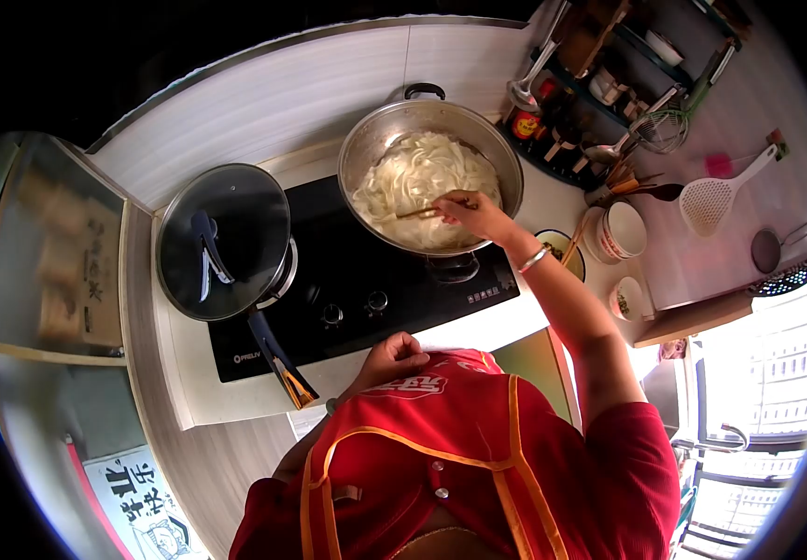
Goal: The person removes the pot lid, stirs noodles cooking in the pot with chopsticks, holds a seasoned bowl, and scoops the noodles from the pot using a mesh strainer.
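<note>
A large metal pot [347, 171] on the right side of the black stove holds a mass of pale, whitish strips of food [422, 173]. Over the pot's lower right part, my right hand [467, 211] is closed on wooden chopsticks [417, 214], whose tips touch the food. My left hand [398, 358] is held near my red apron, in front of the stove's edge, with its fingers curled; whether it holds anything is hidden. To the left, a pan with a glass lid [226, 215] sits on the other burner, its handle toward me.
Stacked bowls [624, 230], a small bowl [624, 299] and a dark-rimmed bowl [568, 254] stand right of the pot. A rack with bottles [526, 124] is behind them. A white skimmer [708, 206] hangs on the right wall. A glass-fronted cabinet [53, 252] is at left.
</note>
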### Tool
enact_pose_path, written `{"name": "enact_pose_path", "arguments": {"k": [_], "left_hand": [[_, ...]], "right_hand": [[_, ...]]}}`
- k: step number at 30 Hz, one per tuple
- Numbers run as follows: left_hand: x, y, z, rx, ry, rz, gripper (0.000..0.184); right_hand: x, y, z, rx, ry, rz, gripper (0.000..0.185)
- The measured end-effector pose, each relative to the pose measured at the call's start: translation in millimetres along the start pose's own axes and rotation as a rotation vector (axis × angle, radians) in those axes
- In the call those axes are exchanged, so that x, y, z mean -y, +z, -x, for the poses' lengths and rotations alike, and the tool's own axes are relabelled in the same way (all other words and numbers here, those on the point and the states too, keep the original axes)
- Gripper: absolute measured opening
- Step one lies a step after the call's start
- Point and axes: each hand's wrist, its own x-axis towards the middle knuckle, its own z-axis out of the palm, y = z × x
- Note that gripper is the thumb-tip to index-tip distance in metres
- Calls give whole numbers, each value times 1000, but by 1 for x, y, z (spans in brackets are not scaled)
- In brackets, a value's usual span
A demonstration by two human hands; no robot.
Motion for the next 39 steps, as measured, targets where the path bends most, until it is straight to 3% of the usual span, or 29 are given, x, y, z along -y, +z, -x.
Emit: {"name": "enact_pose_path", "arguments": {"k": [7,10,12,15,17,19,33,39], "left_hand": [[10,20,3,36,85,7,18],[7,29,3,38,80,-15,16],[10,29,1,51,111,-88,17],[12,32,-4,47,109,-88,17],[13,30,-6,60,102,-95,18],[10,27,-8,66,104,-100,18],[3,6,-12,6,2,16,19],[0,-1,-9,18,-1,98,19]], "right_hand": [[22,-55,57,56,-7,267,25],[36,-83,57,-62,38,292,28],[55,-91,60,-382,-44,278,29],[50,-98,50,-499,-65,524,29],[26,-101,36,-468,-56,515,30],[13,-93,23,-429,114,185,30],[12,6,-28,-286,215,-273,32],[47,16,-67,-289,-41,-218,31]]}}
